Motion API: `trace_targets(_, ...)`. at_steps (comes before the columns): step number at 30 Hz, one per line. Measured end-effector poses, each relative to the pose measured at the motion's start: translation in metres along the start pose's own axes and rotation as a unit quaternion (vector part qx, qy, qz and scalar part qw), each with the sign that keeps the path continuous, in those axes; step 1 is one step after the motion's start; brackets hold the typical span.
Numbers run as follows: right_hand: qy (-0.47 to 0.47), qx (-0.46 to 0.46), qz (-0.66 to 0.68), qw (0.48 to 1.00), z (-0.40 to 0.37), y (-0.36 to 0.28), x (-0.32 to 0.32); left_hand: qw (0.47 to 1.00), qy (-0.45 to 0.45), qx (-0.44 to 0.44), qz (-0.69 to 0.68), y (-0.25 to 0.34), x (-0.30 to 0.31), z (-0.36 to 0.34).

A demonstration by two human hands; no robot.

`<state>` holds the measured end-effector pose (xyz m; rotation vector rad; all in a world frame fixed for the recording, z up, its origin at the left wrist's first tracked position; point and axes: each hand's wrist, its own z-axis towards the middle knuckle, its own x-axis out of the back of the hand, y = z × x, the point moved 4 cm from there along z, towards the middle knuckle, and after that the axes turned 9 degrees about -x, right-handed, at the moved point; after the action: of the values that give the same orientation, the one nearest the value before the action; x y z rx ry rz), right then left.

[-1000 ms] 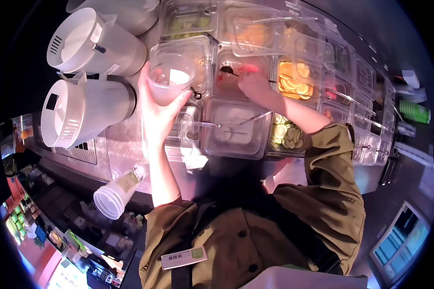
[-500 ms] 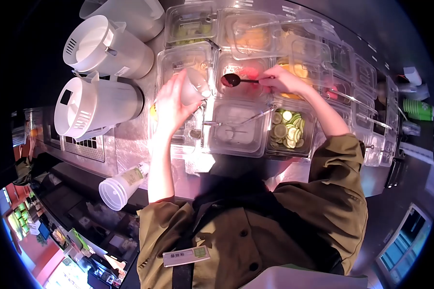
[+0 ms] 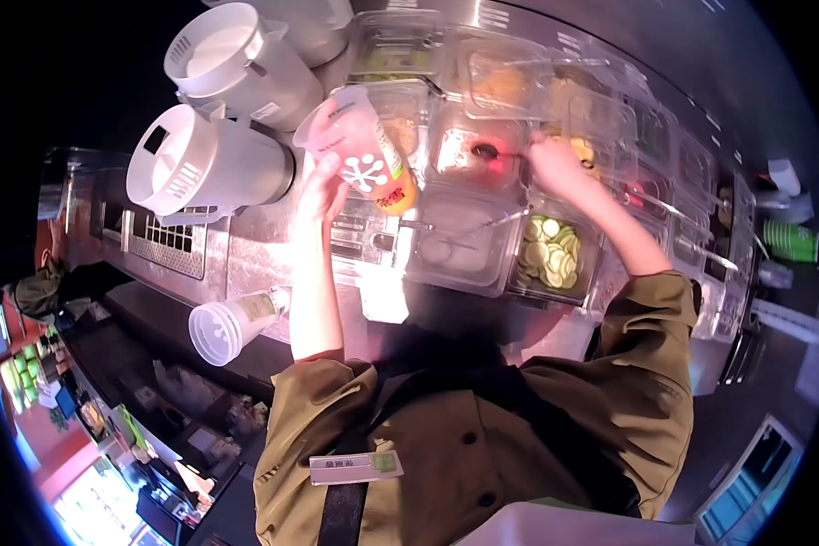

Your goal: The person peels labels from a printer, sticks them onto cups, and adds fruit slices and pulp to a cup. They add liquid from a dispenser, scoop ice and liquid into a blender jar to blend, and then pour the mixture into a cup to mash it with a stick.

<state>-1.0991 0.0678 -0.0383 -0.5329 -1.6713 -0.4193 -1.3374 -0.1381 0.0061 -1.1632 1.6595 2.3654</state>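
Note:
My left hand is closed around a clear plastic cup printed with a white snowflake-like mark. The cup leans with its mouth toward the upper left, and something orange sits in its bottom. In my right hand is a dark spoon, its bowl down in a clear square container lit red. Just below that hand, a container of green sliced rounds stands uncovered. A lidded clear container lies beside it, with a utensil handle across its lid.
Two white pitchers stand on the left of the steel counter. Stacked clear cups lie at its near edge. More topping containers fill the back and right. Green cups sit far right. Another person's sleeve shows far left.
My left hand has turned the cup so that its printed side and orange contents show. My right hand has lowered the spoon into the container. The whole view has shifted slightly.

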Motion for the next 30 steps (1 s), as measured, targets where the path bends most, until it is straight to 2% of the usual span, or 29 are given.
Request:
trace_targets(1,0.030,0.030,-0.020,0.999,0.005,-0.004,-0.012,0.999,0.024,-0.010,-0.042,-0.002,0.013,0.000)
trace_targets(3,0.033,-0.050,0.006,0.998,0.026,-0.014,0.018,0.994,0.034,-0.014,-0.108,-0.009,0.028,0.003)
trace_targets(5,0.150,-0.041,-0.010,0.988,0.079,0.005,0.026,0.988,0.011,-0.009,-0.156,0.002,0.012,0.006)
trace_targets(7,0.124,-0.024,-0.021,0.992,0.133,0.034,0.004,0.976,-0.013,0.009,-0.219,0.007,0.004,0.010)
trace_targets(10,0.158,0.075,-0.001,0.985,0.166,0.041,0.009,0.961,-0.042,-0.014,-0.272,0.011,0.009,0.012)
trace_targets(13,0.056,0.097,-0.026,0.993,0.173,0.042,0.006,0.959,-0.044,-0.027,-0.279,0.013,0.010,0.009)
trace_targets(16,0.071,0.138,-0.020,0.988,0.157,0.034,0.010,0.961,-0.005,-0.018,-0.275,0.013,0.021,-0.003)
trace_targets(17,0.101,0.115,-0.065,0.986,0.166,0.046,0.002,0.980,0.027,-0.019,-0.195,0.016,0.025,-0.009)
trace_targets(18,0.124,0.090,-0.115,0.981,0.175,0.064,-0.005,0.983,0.034,-0.019,-0.180,0.018,0.024,-0.016)
trace_targets(20,0.211,0.064,-0.092,0.971,0.172,0.083,0.021,0.985,0.032,-0.018,-0.169,0.018,0.024,-0.027)
trace_targets(22,0.203,0.013,-0.104,0.974,0.167,0.091,0.055,0.982,0.003,-0.021,-0.188,0.016,0.024,-0.040)
trace_targets(23,0.238,-0.009,-0.078,0.968,0.140,0.065,0.087,0.978,-0.020,-0.026,-0.205,0.015,0.023,-0.047)
trace_targets(25,0.136,-0.002,-0.112,0.984,0.117,0.044,0.089,0.975,-0.024,-0.024,-0.221,0.013,0.028,-0.063)
trace_targets(27,-0.031,0.111,-0.139,0.984,0.086,0.023,0.030,0.978,0.014,-0.021,-0.207,0.013,0.038,-0.082)
trace_targets(28,0.061,0.210,-0.073,0.973,0.056,-0.008,0.027,0.981,0.033,-0.015,-0.192,0.013,0.042,-0.091)
trace_targets(29,0.078,0.197,-0.047,0.976,0.042,-0.026,0.014,0.982,0.054,-0.013,-0.180,0.013,0.046,-0.098)
trace_targets(30,0.094,0.211,-0.080,0.970,0.035,-0.036,-0.002,0.984,0.072,-0.008,-0.162,0.012,0.048,-0.107)
